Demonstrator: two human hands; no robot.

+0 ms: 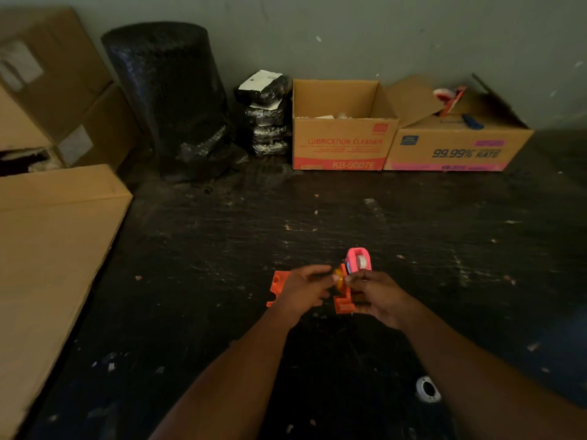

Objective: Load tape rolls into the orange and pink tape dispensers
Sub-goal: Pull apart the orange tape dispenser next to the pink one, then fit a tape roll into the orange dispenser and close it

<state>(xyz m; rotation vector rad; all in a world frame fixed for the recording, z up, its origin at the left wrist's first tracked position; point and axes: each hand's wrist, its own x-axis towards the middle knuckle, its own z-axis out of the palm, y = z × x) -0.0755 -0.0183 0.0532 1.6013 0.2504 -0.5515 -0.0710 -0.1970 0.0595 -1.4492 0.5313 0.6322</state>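
On the dark floor in front of me, my left hand (306, 289) and my right hand (378, 296) meet over an orange tape dispenser half (344, 301). Between their fingertips is a small yellowish tape roll (339, 277), pinched from both sides just above that orange piece. A second orange piece (277, 287) lies flat on the floor, partly hidden behind my left hand. The pink tape dispenser (358, 260) stands just beyond my right hand with a pale roll showing inside it.
Two open cardboard boxes (343, 147) (457, 147) stand against the wall ahead. A black bubble-wrap roll (165, 96) and stacked black packets (268, 122) are at back left. Large cartons (54, 242) line the left side. A small white ring (428, 389) lies near my right forearm.
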